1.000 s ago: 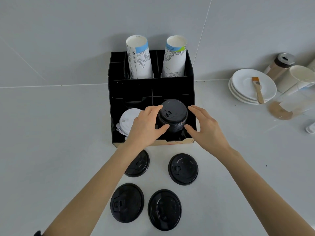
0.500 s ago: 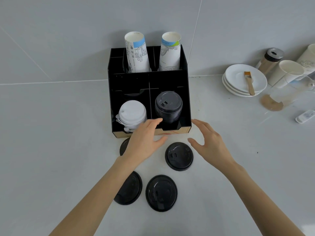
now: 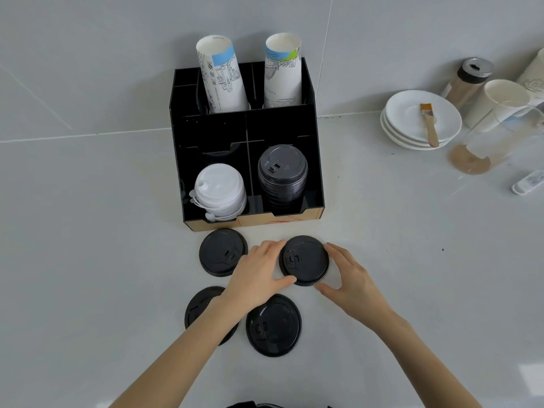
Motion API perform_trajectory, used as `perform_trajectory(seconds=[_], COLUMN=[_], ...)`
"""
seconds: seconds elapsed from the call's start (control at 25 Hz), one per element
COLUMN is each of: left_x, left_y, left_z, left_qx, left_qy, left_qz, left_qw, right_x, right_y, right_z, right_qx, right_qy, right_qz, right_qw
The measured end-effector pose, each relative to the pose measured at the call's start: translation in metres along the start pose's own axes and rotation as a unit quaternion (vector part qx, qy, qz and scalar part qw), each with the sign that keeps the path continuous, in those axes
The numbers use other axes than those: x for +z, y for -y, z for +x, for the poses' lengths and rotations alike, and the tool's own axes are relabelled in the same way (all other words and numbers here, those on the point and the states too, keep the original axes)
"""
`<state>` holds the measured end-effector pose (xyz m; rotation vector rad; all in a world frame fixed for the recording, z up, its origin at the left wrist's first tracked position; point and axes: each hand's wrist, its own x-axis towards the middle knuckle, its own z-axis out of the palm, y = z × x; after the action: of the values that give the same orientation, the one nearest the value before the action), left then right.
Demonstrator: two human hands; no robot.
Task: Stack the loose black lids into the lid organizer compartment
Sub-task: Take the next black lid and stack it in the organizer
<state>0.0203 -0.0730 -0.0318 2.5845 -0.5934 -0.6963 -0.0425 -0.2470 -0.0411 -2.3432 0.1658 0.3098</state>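
Note:
A black lid organizer (image 3: 319, 172) stands against the wall. A stack of black lids (image 3: 282, 172) fills its front right compartment, and a stack of white lids (image 3: 219, 189) fills the front left one. Several loose black lids lie on the counter in front of it. My left hand (image 3: 259, 275) and my right hand (image 3: 350, 278) clasp one black lid (image 3: 304, 260) from both sides, fingers and thumbs on its rim; it rests flat on the counter. Other loose lids lie to the left (image 3: 222, 251), below (image 3: 273, 325) and under my left forearm (image 3: 200, 307).
Two stacks of paper cups (image 3: 222, 78) (image 3: 282, 72) stand in the organizer's back compartments. At the right are stacked white saucers (image 3: 412, 134) with a brush (image 3: 428, 125), a shaker (image 3: 468, 81), a paper cup (image 3: 500, 98), a clear jar on its side (image 3: 494, 142) and a white remote (image 3: 528, 181).
Both hands have left the stack of black lids in the compartment, drawn back toward me and closed around a loose lid on the counter. The camera has tilted slightly.

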Motion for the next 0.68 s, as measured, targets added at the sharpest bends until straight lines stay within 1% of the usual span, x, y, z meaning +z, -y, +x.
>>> perform_trajectory(seconds=[0.2,0.4,0.48,0.68], left_x=[0.008,0.013,0.013,0.005], left_y=[-0.002,0.0,0.001,0.003], left_z=[-0.001,-0.006,-0.007,-0.012], left_qx=[0.006,0.008,0.005,0.009], left_qy=[0.004,-0.001,-0.015,-0.083], left_qz=[-0.012,-0.064,-0.083,-0.12], left_qw=[1.0,0.998,0.996,0.989], right_x=[0.006,0.008,0.009,0.004], right_y=[0.0,0.006,0.01,0.022], right_z=[0.0,0.0,0.0,0.0], right_qx=[0.005,0.014,0.01,-0.012], right_qy=[-0.018,-0.037,-0.038,-0.053], right_qz=[0.017,0.022,0.025,0.037], right_qw=[1.0,0.999,0.999,0.998])
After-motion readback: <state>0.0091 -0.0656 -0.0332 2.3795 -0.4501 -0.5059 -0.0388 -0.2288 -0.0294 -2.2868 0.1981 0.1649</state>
